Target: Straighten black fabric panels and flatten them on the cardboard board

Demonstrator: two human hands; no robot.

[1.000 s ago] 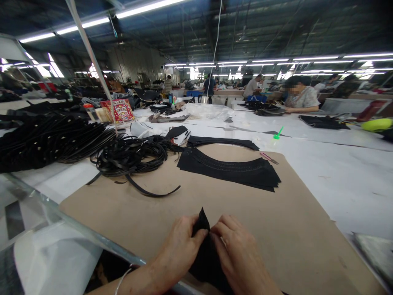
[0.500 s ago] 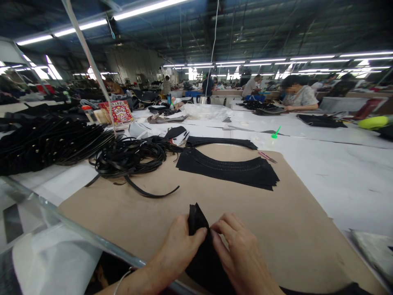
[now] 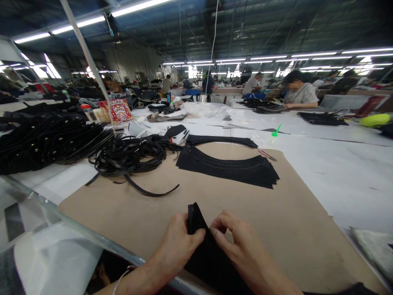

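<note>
A folded black piece of material (image 3: 210, 262), fabric or leather, stands up at the near edge of the board, its pointed top end leaning slightly left. My left hand (image 3: 178, 241) wraps round its left side, with the thumb pressed on the front face. On the opposite edge, the thumb and bent fingers of my right hand (image 3: 238, 239) pinch together at the material. Whether anything small sits between those right fingertips is hidden. Beyond both hands lies a stack of curved black pieces (image 3: 227, 168) with a stitched-looking line along the curve.
A tan board (image 3: 294, 229) covers the white table (image 3: 353, 176). Coiled black straps (image 3: 130, 157) and piled black pieces (image 3: 46, 143) lie left. Small pink-handled snips (image 3: 267, 155) and a green pointed item (image 3: 276, 131) are farther back. A co-worker (image 3: 299, 94) sits across the table.
My right hand has shifted slightly, its fingers more curled at the edge of the black piece. The left hand keeps its grip nearly in place.
</note>
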